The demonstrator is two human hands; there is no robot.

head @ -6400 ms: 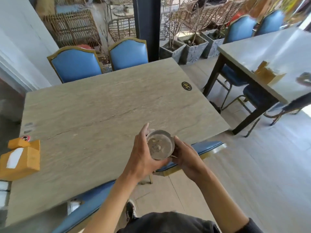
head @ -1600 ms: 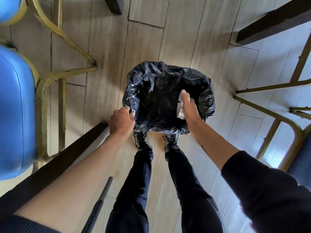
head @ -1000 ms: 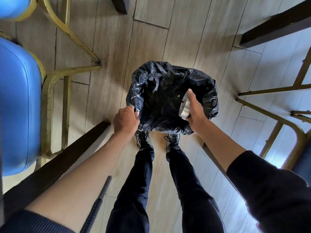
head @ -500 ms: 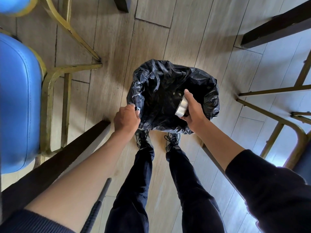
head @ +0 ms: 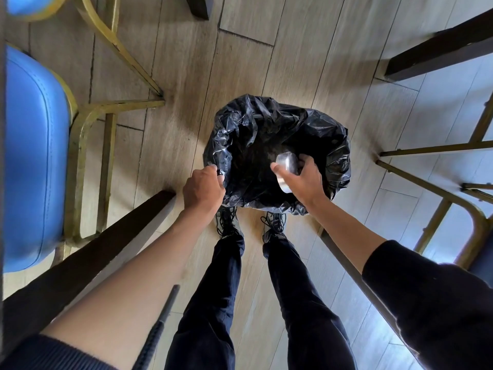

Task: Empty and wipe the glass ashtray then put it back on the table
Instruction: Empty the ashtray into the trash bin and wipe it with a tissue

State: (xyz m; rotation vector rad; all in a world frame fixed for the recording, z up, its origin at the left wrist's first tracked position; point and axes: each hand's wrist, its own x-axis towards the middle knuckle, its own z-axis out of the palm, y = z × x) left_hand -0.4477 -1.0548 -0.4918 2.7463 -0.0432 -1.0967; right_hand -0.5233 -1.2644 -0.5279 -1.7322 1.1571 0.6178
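Observation:
I look straight down at a bin lined with a black plastic bag (head: pixel 328 145) on the wooden floor, just in front of my shoes. My right hand (head: pixel 304 180) grips the round glass ashtray (head: pixel 286 166) and holds it tipped on its side above the bag's opening, near the right rim. The ashtray is blurred and its inside cannot be made out. My left hand (head: pixel 204 186) is closed on the near-left rim of the bag. The bag's interior is dark.
A blue padded chair (head: pixel 34 156) with a gold metal frame stands at the left. Dark table legs (head: pixel 88 252) run along the lower left and the upper right (head: pixel 440 46). Gold chair legs (head: pixel 432 149) cross the right side.
Since 6.4 s ago the ashtray went from over the table down to the bin. In the last second my right hand has turned and shifted it slightly left inside the bag mouth; my left hand stays on the rim.

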